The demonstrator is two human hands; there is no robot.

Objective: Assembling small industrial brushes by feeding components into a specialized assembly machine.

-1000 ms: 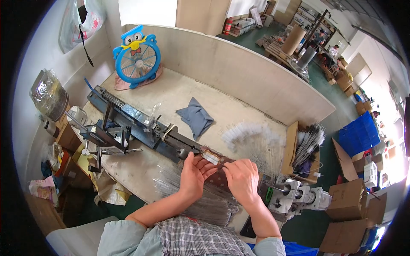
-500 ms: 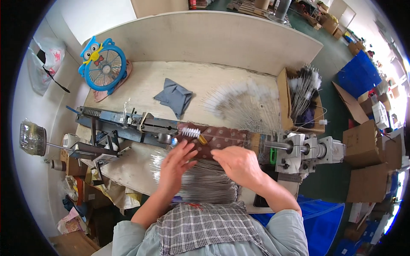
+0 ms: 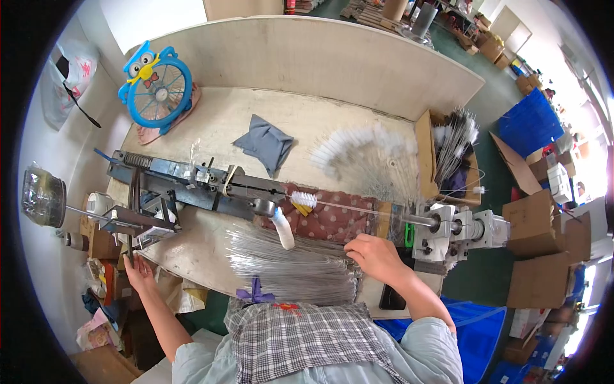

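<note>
A small white-bristled wire brush (image 3: pixel 302 199) lies over a brown dotted cloth pad (image 3: pixel 342 216). Its thin wire stem runs right to the metal spindle (image 3: pixel 419 219). At the far left, my left hand (image 3: pixel 141 275) has its fingers closed round the lower end of a dark upright lever (image 3: pixel 132 217). My right hand (image 3: pixel 378 259) rests by the right ends of a bundle of thin metal wires (image 3: pixel 294 264). Its fingers are curled together, and their tips are hidden, so what they pinch does not show. A white-handled knob (image 3: pixel 283 230) stands beside the brush.
The long metal rig (image 3: pixel 185 185) crosses the left of the table. Finished brushes (image 3: pixel 371 157) fan out behind the pad, near a carton (image 3: pixel 425 157) of more. A grey cloth (image 3: pixel 264 144) and a blue fan (image 3: pixel 160 89) sit farther back. A phone (image 3: pixel 391 297) lies near the front edge.
My left hand has gone from beside the brush down and left to the lever, uncovering the white handle. My right hand has shifted right and nearer, off the pad's edge toward the wire ends.
</note>
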